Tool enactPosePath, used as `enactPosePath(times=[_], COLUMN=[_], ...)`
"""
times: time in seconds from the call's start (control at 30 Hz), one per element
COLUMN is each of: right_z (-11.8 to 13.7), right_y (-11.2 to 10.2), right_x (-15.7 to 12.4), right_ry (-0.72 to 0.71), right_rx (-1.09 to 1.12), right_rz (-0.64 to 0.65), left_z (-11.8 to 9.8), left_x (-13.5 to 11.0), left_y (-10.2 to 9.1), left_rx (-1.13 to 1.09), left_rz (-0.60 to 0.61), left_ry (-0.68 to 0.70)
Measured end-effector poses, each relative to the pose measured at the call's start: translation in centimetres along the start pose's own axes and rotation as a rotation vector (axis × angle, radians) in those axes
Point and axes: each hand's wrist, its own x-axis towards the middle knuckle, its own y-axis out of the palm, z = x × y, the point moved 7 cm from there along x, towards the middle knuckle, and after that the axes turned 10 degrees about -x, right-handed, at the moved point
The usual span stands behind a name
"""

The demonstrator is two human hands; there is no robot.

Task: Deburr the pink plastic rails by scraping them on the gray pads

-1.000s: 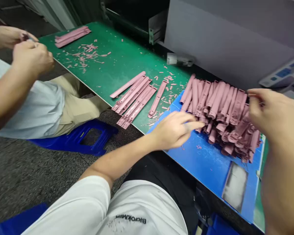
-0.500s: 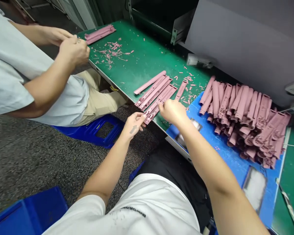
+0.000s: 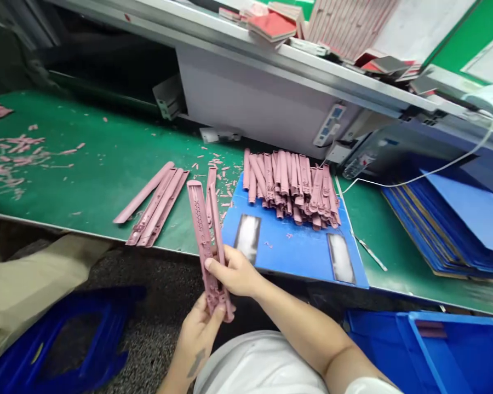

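Note:
My hands hold a pair of long pink plastic shells (image 3: 201,235) upright in front of me, past the table edge. Their upper ends spread into a narrow V and small moulded details line the inside. My left hand (image 3: 199,328) is closed around the lower ends, thumb on top. Higher up, my right hand (image 3: 236,271) grips the same pair with its thumb across the front. Just behind them a single pink piece (image 3: 210,191) lies on the table. Several loose pink shells (image 3: 154,205) rest side by side to the left, near the edge.
A large pile of pink shells (image 3: 290,183) sits on a blue board (image 3: 299,251). Pink scraps (image 3: 20,153) litter the green table (image 3: 94,180). A slim knife-like tool (image 3: 370,253) and stacked blue sheets (image 3: 447,224) lie right. Blue bins (image 3: 456,350) stand below; a co-worker's leg (image 3: 33,290) is left.
My hands have lifted the pair of shells off the table edge and tilted it upright. The view has swung right, so the co-worker's hands are out of sight.

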Motion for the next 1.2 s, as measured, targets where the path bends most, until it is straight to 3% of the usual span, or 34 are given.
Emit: enactPosePath(times=[0.1, 0.17, 0.3, 0.4, 0.47, 0.53, 0.63, 0.7, 0.77, 0.87, 1.0, 1.1, 1.2], right_z=[0.3, 0.6, 0.6, -0.2, -0.3, -0.2, -1.1, -2.7, -4.6, -7.0, -8.0, -7.5, -7.2], right_y=[-2.9, -4.4, -5.2, -6.2, -8.3, -12.9, -22.1, -26.8, -29.5, -30.2, -28.6, -27.4, -27.2], right_x=[-3.4, -5.5, -7.9, -9.3, -10.9, -13.7, -19.1, -21.0, -21.5, -20.9, -20.0, -19.9, -20.7], right_ry=[-0.095, -0.134, -0.189, -0.161, -0.214, -0.317, -0.422, -0.429, -0.398, -0.33, -0.217, -0.123, -0.087], right_rx=[-0.198, -0.297, -0.339, -0.27, -0.204, -0.149, -0.091, -0.06, -0.095, -0.183, -0.378, -0.575, -0.591], right_rz=[-0.1, -0.115, -0.095, -0.161, -0.223, -0.431, -0.863, -0.996, -1.073, -1.139, -1.21, -1.174, -1.233], left_z=[-1.1, -2.4, -4.3, -5.8, -7.9, -10.7, -14.1, -14.8, -14.4, -13.2, -12.2, -11.3, -10.9], left_x=[2.4, 4.3, 7.3, 6.6, 6.1, 6.4, 8.2, 10.0, 11.6, 12.5, 11.5, 10.6, 10.3], left_y=[2.5, 4.4, 8.7, 12.3, 13.2, 12.9, 12.7, 13.4, 14.2, 15.0, 16.9, 18.5, 18.7], left_rx=[0.134, 0.087, -0.014, -0.031, -0.104, -0.241, -0.377, -0.355, -0.282, -0.102, 0.236, 0.32, 0.271], left_rz=[0.387, 0.526, 0.369, 0.374, 0.332, 0.227, 0.134, 0.147, 0.169, 0.17, 0.218, 0.304, 0.218], left_ry=[-0.046, -0.029, 0.095, 0.185, 0.273, 0.398, 0.569, 0.625, 0.648, 0.749, 0.886, 0.814, 0.724])
